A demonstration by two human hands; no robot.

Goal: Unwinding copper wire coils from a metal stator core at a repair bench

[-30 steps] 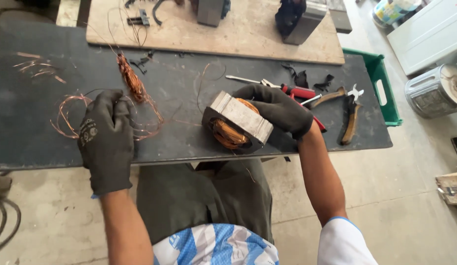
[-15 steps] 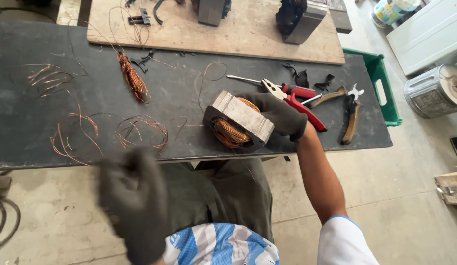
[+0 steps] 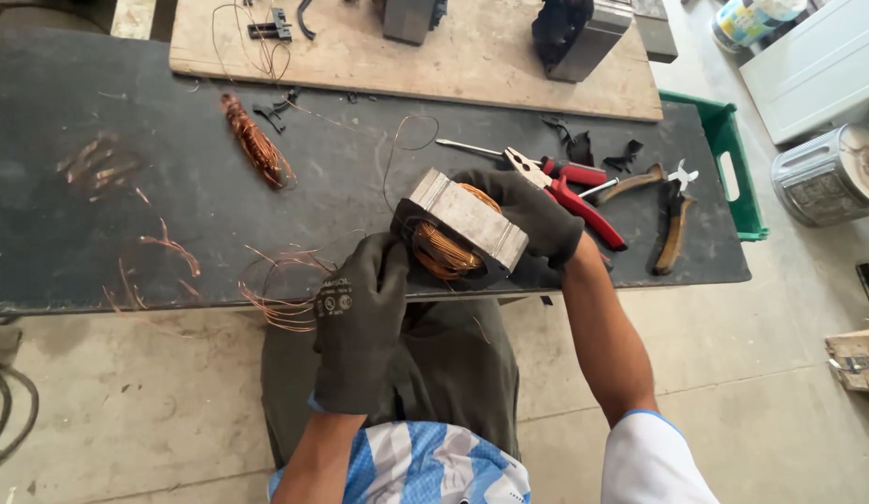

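Gloved right hand [image 3: 528, 210] clamped over metal stator [image 3: 458, 231], gloved left hand [image 3: 360, 317] curled against its copper winding [image 3: 441, 250]

The core [image 3: 467, 222] is dull grey laminated metal around glossy copper winding [image 3: 441, 252]. Both hands, left [image 3: 360, 322] and right [image 3: 528, 213], wear matt dark knitted gloves. The worktop [image 3: 70, 233] is rough, matt black; the board [image 3: 472, 56] on it is bare pale wood. The pliers [image 3: 570, 191] have glossy red plastic grips.
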